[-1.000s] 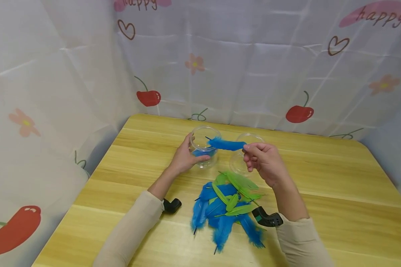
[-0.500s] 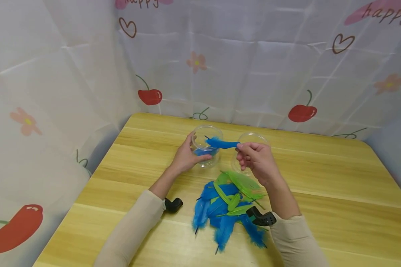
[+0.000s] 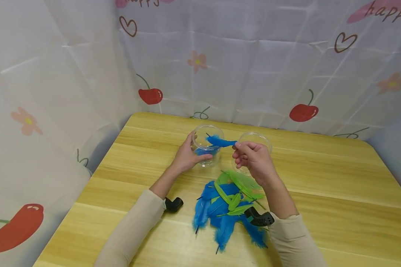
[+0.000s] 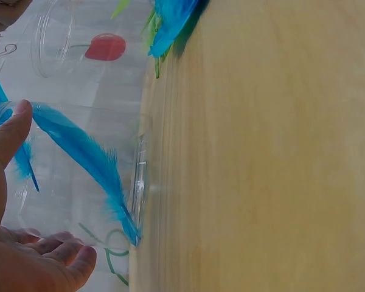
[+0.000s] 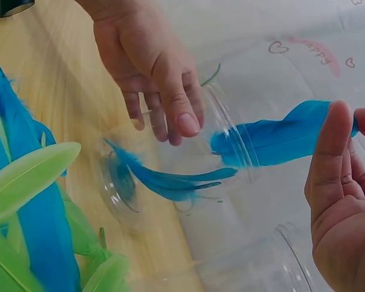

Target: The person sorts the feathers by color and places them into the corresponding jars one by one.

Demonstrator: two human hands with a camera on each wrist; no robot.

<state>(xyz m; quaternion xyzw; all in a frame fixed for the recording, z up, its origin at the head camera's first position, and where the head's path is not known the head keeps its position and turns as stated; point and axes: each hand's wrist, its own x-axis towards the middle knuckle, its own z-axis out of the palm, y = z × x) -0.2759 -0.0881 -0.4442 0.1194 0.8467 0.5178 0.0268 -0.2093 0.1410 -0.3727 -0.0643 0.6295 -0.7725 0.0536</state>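
Observation:
My left hand (image 3: 187, 155) is wrapped round a clear plastic jar (image 3: 208, 163) that stands upright on the table, thumb in front and fingers behind. Inside it lies a blue feather (image 4: 85, 149), slanting down to the base. Between thumb and fingertips, my right hand (image 3: 255, 159) pinches another blue feather (image 3: 222, 142) by one end. Its fluffy, quill end reaches over the jar's rim and just into the mouth, as the right wrist view shows (image 5: 274, 137). A second clear jar (image 3: 254, 135) stands behind the right hand, partly hidden by it.
A loose pile of blue feathers (image 3: 224, 230) and green feathers (image 3: 242, 183) lies on the wooden table (image 3: 337, 178) in front of the jars. A black wrist device (image 3: 173, 204) sits at the left cuff. A printed curtain (image 3: 240, 74) hangs behind the table's far edge.
My right hand has moved left, carrying the pinched blue feather further over the left jar's mouth. The left hand keeps its hold on the jar; the view has shifted slightly.

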